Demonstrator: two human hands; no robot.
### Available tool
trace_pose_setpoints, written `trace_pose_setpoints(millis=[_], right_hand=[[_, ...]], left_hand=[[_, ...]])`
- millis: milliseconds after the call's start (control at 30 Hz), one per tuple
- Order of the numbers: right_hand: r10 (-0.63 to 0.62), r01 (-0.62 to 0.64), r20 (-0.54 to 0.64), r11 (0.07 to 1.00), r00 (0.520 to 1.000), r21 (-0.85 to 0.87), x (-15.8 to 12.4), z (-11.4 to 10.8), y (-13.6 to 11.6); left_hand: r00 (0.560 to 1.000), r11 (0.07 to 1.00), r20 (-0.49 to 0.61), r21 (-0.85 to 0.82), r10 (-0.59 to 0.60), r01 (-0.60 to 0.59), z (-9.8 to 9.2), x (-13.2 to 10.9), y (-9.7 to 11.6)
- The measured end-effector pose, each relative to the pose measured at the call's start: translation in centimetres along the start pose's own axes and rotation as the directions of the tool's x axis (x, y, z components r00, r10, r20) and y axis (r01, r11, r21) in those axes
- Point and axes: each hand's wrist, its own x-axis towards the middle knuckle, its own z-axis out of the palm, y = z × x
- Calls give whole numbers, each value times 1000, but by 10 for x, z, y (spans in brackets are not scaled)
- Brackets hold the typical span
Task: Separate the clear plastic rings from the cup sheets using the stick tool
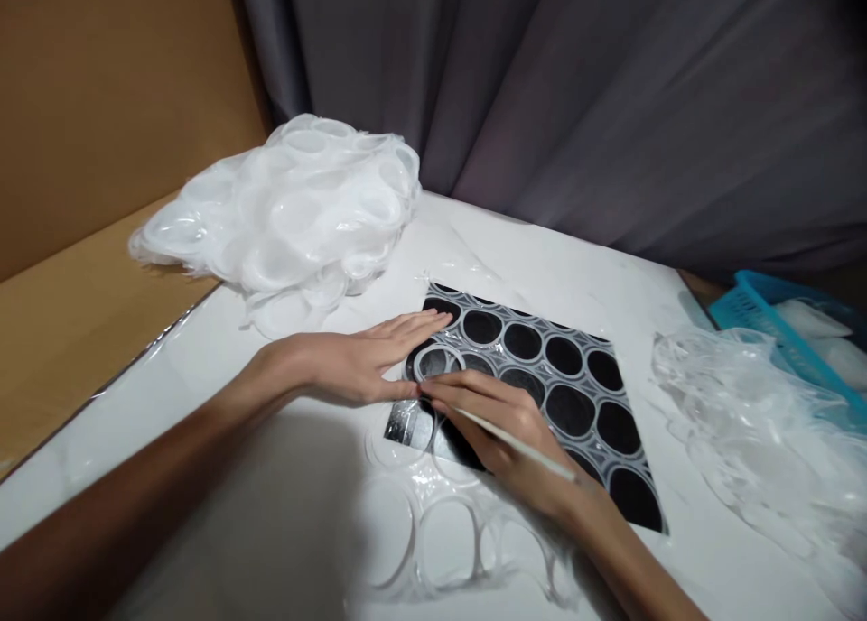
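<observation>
Two bare arms (616, 535) come in closest, and between them clear plastic with round rings (447, 544) lies on the white table (284, 477), reaching up to the near left corner of the black sheet (521, 341). Past that is the right hand (518, 413), its fingers (467, 384) pinched shut around a thin pale stick (511, 440). That stick is long and straight and lies on a slant: its back end points down and right, over the wrist, while its front end goes up and left under the fingers, so I cannot tell what its tip is like. Just beside it the left hand (352, 364) lies flat, gripping nothing, fingers a bit spread on the sheet's left side. The sheet sits mid-table, its long way running left to right and dipping down on the right. It looks like the step now is careful stick work by one ring, and I think the next move needs a steady left hand and a small, slow push. Farther out are a clear plastic heap (759, 449) at right, a blue basket (751, 305), a big white pile (291, 206) at left, and a dark curtain (542, 88) behind
</observation>
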Motion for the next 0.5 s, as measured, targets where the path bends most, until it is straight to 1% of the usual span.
trace_pose_setpoints(millis=[100, 133, 200, 267, 367, 433, 500], right_hand=[[-94, 105, 59, 972, 994, -210, -10, 5, 4], [-106, 122, 76, 959, 991, -257, -12, 7, 5], [-110, 132, 89, 945, 990, -298, -14, 10, 7], [-122, 135, 64, 952, 991, -276, -13, 12, 8], [-121, 118, -12, 981, 993, -157, -7, 14, 7], [-92, 88, -52, 993, 994, -76, -3, 13, 5], [-56, 54, -65, 998, 996, -30, 0, 11, 2]], left_hand=[[999, 1000, 40, 10, -11, 10, -1, 2, 6], [998, 1000, 56, 12, -21, 20, -1, 2, 7], [997, 999, 71, 14, -31, 30, -2, 2, 9], [998, 1000, 57, 5, -13, 13, -3, 2, 8], [1000, 1000, 20, -12, 20, -19, -3, 1, 6], [999, 999, 13, -14, 31, -30, -3, 1, 5], [999, 1000, 27, -7, 31, -31, -3, 1, 4]])
